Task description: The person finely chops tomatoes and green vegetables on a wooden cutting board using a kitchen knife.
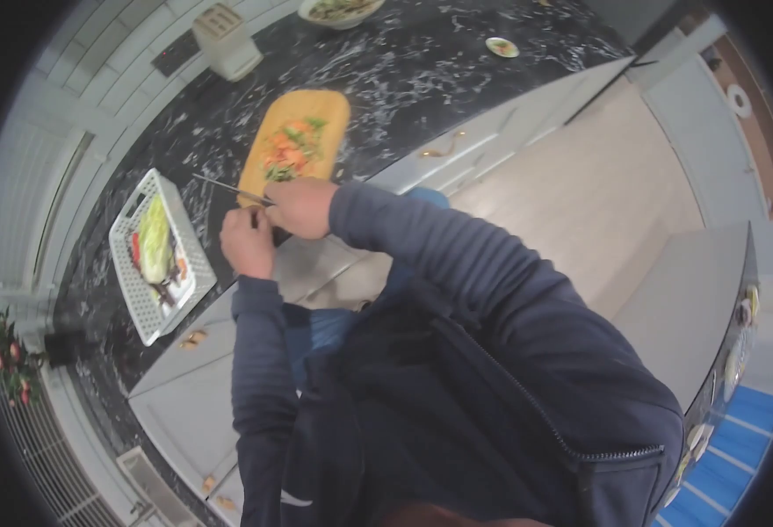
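My right hand (pixel 304 208) is wrapped round the handle of a knife (pixel 224 187), its thin blade pointing left past the near end of a wooden cutting board (pixel 329 110). Just below the blade, my left hand (pixel 248 244) is closed, with its fingertips close to the right hand. Something small and dark may be between the left fingers, but I cannot make it out. Chopped orange and green vegetables (pixel 292 149) lie in a loose heap on the board, beyond both hands.
A white perforated basket (pixel 125 255) with a leafy cabbage (pixel 153 241) and other vegetables stands left on the dark marbled counter (pixel 404 70). Farther back are a knife block (pixel 227 42), a bowl of food (pixel 341 10) and a small dish (pixel 502 47). Drawers with brass-coloured handles line the counter front.
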### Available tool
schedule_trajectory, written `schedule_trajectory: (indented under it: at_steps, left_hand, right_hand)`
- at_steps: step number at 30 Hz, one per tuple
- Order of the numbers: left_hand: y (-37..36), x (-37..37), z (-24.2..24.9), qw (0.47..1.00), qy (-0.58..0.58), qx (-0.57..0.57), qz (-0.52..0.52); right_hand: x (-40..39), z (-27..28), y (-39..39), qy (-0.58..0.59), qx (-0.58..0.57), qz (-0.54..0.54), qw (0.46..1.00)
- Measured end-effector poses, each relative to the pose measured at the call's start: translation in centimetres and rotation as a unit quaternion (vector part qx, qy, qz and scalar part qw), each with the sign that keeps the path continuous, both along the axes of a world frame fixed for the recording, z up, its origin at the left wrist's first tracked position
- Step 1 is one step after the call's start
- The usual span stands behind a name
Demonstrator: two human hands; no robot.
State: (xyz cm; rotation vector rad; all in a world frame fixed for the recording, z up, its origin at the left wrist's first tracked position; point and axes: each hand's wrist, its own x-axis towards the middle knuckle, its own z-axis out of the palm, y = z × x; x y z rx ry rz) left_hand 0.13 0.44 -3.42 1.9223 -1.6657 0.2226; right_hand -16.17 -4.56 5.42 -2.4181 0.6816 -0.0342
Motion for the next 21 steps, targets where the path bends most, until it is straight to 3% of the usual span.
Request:
schedule_trajectory:
  at_steps: [3, 5, 11, 18, 21]
  left_hand:
    - [-0.3, -0.6, 0.2, 0.999, 0.005, -0.012, -0.033]
    - [-0.6, -0.8, 0.0, 0.999, -0.004, 0.002, -0.035]
    - [0.5, 0.1, 0.4, 0.995, 0.014, 0.044, -0.083]
    - [3.4, -0.6, -0.4, 0.992, 0.111, 0.041, -0.032]
    - [3.9, -1.0, -1.6, 0.996, 0.066, -0.047, -0.021]
  right_hand:
    - [-1.1, -1.1, 0.5, -0.064, 0.12, -0.139, 0.981]
    - [-1.6, -1.1, 0.9, -0.063, 0.117, -0.17, 0.976]
    - [-2.2, -1.6, 1.2, -0.132, 0.082, -0.17, 0.973]
    - [-3.6, -0.4, 3.1, -0.109, 0.081, -0.206, 0.969]
    - [-2.4, 0.9, 3.7, -0.104, 0.074, -0.212, 0.969]
